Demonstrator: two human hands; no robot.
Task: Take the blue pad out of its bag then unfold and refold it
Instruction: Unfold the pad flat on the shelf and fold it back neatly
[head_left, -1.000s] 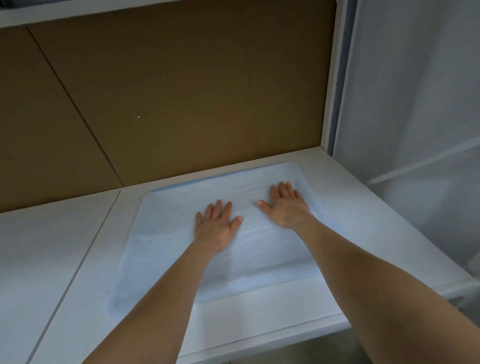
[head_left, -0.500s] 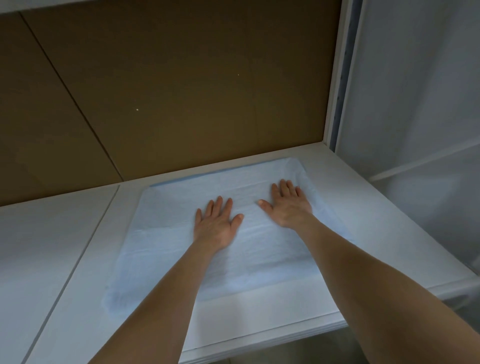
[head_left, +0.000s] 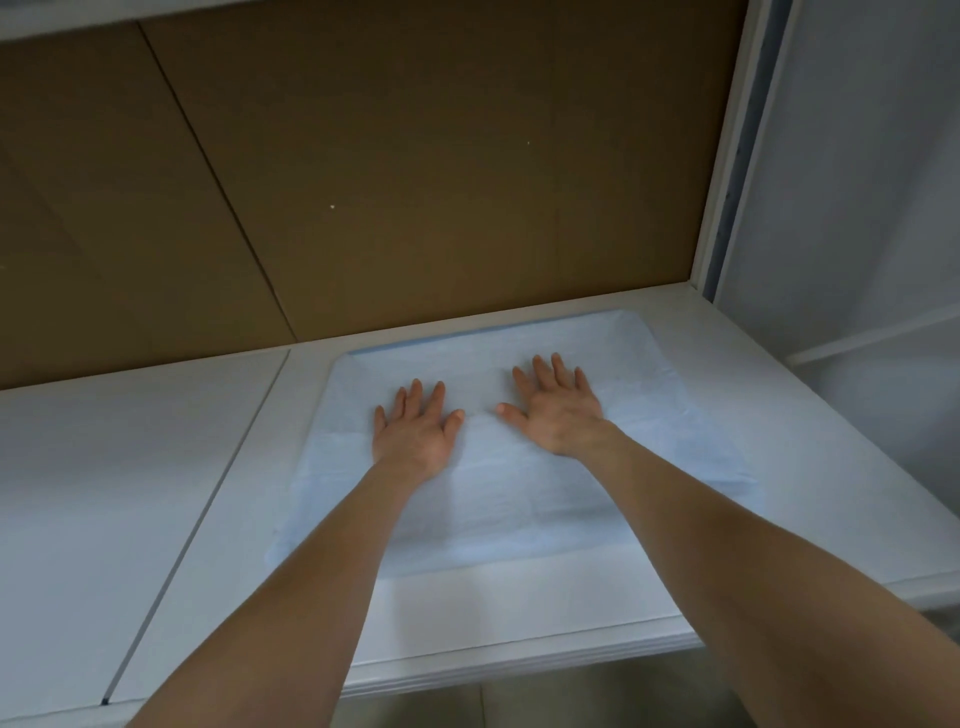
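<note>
Both hands, left (head_left: 415, 435) and right (head_left: 558, 413), lie flat and apart, fingers straight, on the pad (head_left: 509, 499) spread over the tabletop (head_left: 156, 467). Risk: thin sheet may slide or crease under palm drag, skewing the refold.

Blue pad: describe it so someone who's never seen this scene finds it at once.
Below the brown back panel runs a white tabletop split by a seam; the blue pad lies spread flat on the section right of that seam. It is the only pale blue sheet there, with the left hand and right hand resting flat on it.
</note>
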